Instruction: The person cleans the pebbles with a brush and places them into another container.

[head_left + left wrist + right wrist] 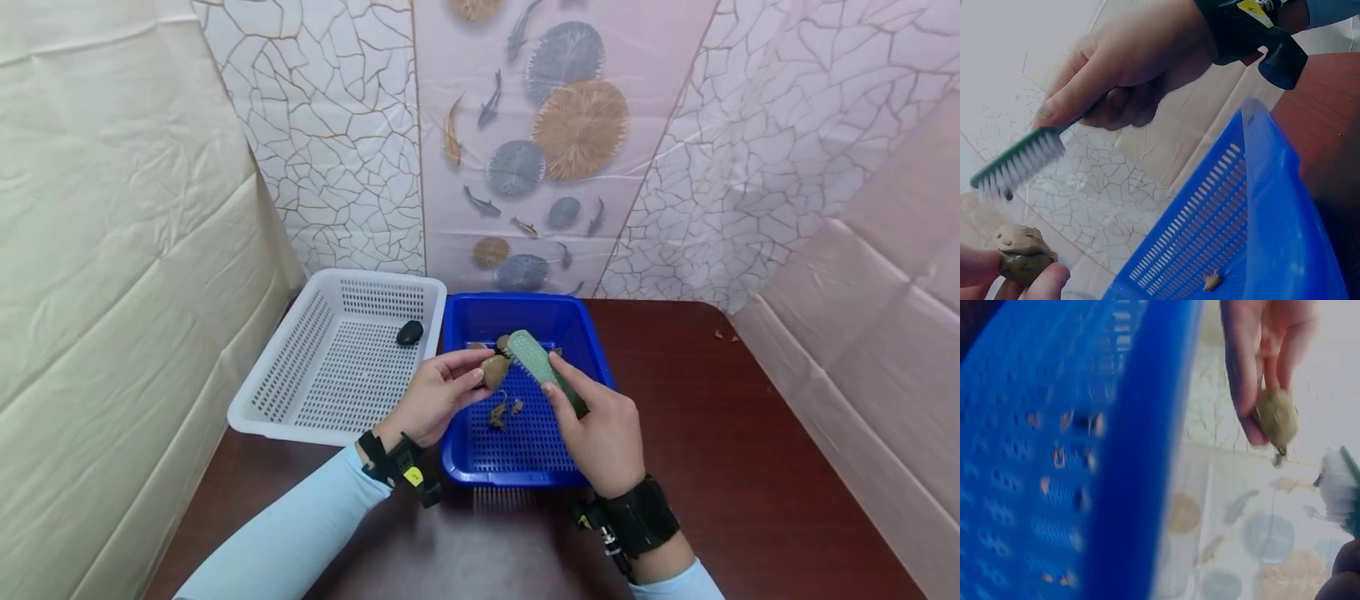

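Over the blue basket (517, 478), my left hand (435, 398) pinches a stone (495, 372) between thumb and fingers. In the left wrist view the stone is dark and glossy below, with tan clay-like mud (1021, 239) caked on top. My right hand (609, 429) grips a green brush (531, 357) by its handle, thumb along the back. Its white bristles (1025, 164) face the stone, a small gap apart in the left wrist view, and a dark crumb clings to them. A small bit (1279, 459) hangs at the stone's tip in the right wrist view.
Tan mud crumbs (498, 414) and a few more lumps lie in the blue basket. Left of it stands a white basket (243, 421) holding one black stone (409, 333). Small crumbs (718, 334) lie on the dark red table (720, 433) at right. Cloth hangs around the sides and back.
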Tool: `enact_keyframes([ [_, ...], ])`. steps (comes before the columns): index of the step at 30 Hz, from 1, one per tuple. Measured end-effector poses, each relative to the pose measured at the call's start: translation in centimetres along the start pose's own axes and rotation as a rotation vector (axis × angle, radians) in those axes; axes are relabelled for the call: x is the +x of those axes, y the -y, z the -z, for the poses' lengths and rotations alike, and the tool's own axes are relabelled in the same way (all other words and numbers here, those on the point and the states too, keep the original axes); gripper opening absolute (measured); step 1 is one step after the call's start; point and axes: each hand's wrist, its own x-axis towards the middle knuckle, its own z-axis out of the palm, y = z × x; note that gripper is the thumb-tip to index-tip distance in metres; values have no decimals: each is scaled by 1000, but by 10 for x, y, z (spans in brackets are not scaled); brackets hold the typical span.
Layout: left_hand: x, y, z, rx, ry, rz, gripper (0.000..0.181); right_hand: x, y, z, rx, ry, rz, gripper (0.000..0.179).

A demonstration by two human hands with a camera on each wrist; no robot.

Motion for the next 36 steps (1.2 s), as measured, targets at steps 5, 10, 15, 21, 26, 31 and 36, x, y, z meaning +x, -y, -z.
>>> enact_keyframes([
  [5, -1, -4, 0, -17, 18, -28, 40, -4, -8, -1, -78, 81, -87, 44],
  [10, 1, -8, 2, -10, 18, -31, 40, -1, -5, 2, -23, -34, -30, 47],
  [15, 2, -8, 2, -10, 32, -13, 41, 1, 2, -2, 26, 3, 12, 47],
  [21, 1, -7, 1, -42, 25, -22, 40, 1, -2, -2, -28, -22, -60, 46],
  [26, -1, -6, -2, -47, 16, -24, 41, 0, 1, -4, 87, -12, -15, 46],
  [31, -2, -5, -4, -74, -3, -26, 41, -4, -5, -6, -6, 11, -84, 44],
  [36, -1, -4, -6, -94, -3, -14, 42, -3, -1, -7, 72, -56, -28, 46],
])
